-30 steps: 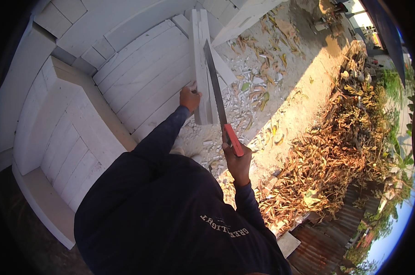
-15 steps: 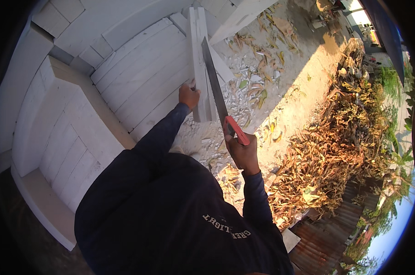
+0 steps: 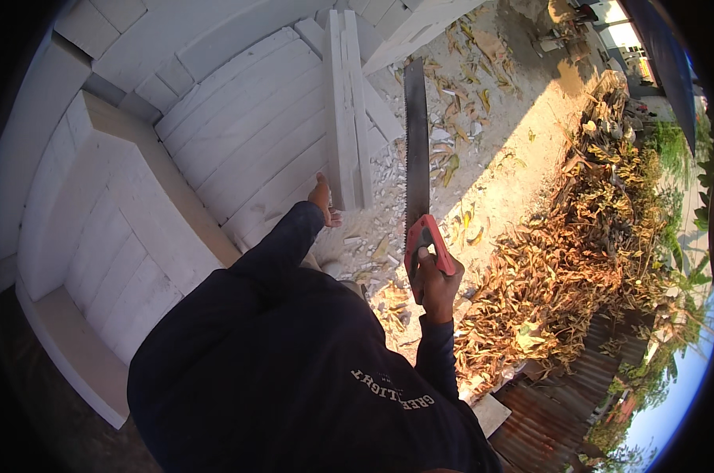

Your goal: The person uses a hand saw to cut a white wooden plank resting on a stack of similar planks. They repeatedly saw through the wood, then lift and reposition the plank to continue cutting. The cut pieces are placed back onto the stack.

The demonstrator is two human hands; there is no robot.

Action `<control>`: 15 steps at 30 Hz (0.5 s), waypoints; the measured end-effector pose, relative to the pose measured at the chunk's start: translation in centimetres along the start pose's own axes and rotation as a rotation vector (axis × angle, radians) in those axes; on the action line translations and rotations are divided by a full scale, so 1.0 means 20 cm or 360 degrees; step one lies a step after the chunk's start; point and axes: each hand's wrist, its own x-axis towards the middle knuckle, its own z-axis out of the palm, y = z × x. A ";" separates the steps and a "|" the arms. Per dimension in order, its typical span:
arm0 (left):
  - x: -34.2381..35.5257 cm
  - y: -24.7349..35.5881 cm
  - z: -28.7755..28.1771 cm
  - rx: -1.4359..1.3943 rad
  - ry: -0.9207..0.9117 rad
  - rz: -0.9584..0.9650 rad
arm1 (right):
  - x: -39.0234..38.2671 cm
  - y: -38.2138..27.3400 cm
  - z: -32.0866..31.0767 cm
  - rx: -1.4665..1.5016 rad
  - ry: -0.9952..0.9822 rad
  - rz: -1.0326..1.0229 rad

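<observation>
My right hand (image 3: 437,285) grips the red and dark handle of a handsaw (image 3: 417,142). The saw's long dark blade points away from me, its toothed edge facing left, over the littered ground and apart from the blocks. Just left of it, long narrow white block pieces (image 3: 341,118) lie side by side, pointing away from me. My left hand (image 3: 324,202) is beside the near end of these pieces, fingers stretched out and holding nothing. I cannot tell whether its fingertips touch them.
White block stacks (image 3: 247,118) rise to the left and ahead, with a lower stepped stack (image 3: 113,229) by my left side. White chips and dry leaves (image 3: 451,102) litter the ground. On the right are a large heap of dry leaves (image 3: 562,260) and rusty corrugated metal sheets (image 3: 554,402).
The saw has come off the white pieces and swung right with my right hand. My left hand has let go of the pieces' side, moved nearer to me and opened.
</observation>
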 end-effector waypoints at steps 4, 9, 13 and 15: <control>0.06 -0.22 0.05 -0.0630 -0.0197 -0.0422 | 0.08 0.09 0.03 0.0089 0.0000 0.0036; 0.12 -0.31 0.17 -0.1382 -0.0730 -0.0206 | 0.26 0.27 -0.02 -0.0514 -0.0087 -0.0162; 0.28 -0.32 0.07 -0.1574 -0.1050 -0.0057 | 0.50 0.47 0.06 -0.0782 -0.0060 -0.0338; 0.23 -0.33 -0.02 -0.1540 -0.0835 -0.0070 | 0.58 0.54 0.10 -0.0849 -0.0065 -0.0241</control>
